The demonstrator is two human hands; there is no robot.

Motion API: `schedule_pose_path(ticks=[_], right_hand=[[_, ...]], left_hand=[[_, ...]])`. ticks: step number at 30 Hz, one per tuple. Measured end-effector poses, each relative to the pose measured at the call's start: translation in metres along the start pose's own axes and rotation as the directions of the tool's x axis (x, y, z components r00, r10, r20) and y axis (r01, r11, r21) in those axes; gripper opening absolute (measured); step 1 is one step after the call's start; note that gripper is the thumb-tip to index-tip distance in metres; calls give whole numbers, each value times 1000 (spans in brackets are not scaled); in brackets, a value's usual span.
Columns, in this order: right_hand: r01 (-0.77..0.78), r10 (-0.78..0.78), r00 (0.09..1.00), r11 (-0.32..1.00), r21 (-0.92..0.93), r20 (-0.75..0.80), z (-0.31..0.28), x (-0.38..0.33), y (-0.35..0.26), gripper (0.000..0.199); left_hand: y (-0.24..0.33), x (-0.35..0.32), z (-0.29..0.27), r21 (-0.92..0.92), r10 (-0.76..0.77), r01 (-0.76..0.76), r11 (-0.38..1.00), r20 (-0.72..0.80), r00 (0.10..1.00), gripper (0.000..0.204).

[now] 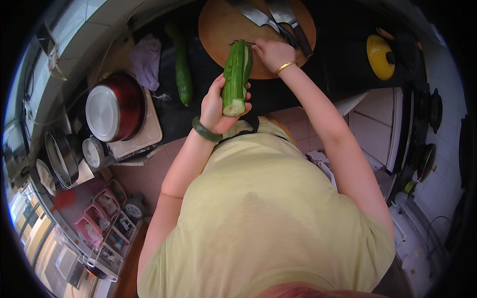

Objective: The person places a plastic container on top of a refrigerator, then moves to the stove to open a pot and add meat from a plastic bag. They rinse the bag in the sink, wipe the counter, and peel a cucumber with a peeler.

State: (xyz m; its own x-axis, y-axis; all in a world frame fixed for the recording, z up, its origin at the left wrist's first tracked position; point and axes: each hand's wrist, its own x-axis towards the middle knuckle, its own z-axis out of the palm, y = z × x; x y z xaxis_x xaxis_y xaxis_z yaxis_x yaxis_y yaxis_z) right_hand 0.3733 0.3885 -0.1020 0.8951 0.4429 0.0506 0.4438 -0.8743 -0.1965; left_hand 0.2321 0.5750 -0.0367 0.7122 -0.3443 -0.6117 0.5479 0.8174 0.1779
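1. Cucumber [236, 79] sits in my left hand [217, 107], held up over the front edge of the dark worktop [278, 97], its cut pale end toward me and the far tip pointing at the chopping board.
2. Part of the skin is already off; I see pale stripes running along its length between the green ones.
3. My left fingers are closed around the lower part of the cucumber, thumb on one side, the rest wrapped behind. A green bangle [204, 131] rings that wrist.
4. My right hand [272, 53] is at the cucumber's far tip, fingers curled shut on a small peeler [243, 43] whose thin dark end just shows beside the tip. A gold bangle [285, 66] sits on that wrist.
5. Beyond the hands lies a round wooden chopping board [223, 30] with two cleavers [278, 17] resting on its far part.
6. A second, whole cucumber [182, 64] lies on the worktop to the left of the board, well apart from my hands, next to a purple cloth [146, 59].
7. Farther left stands a red pot [117, 107] with a steel lid; a yellow lid [380, 56] lies to the right.
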Motion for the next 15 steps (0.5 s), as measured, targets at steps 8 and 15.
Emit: schedule_pose_path(ticks=[8, 15], right_hand=[[-186, 207, 978, 915, 359, -19, -44, -2, -6, 31], [215, -131, 965, 893, 396, -227, -73, -52, -71, 14]], left_hand=[[34, 25, -17, -208, -49, 83, 975, 161, 986, 34], [40, 37, -12, -249, 50, 11, 968, 238, 970, 48]])
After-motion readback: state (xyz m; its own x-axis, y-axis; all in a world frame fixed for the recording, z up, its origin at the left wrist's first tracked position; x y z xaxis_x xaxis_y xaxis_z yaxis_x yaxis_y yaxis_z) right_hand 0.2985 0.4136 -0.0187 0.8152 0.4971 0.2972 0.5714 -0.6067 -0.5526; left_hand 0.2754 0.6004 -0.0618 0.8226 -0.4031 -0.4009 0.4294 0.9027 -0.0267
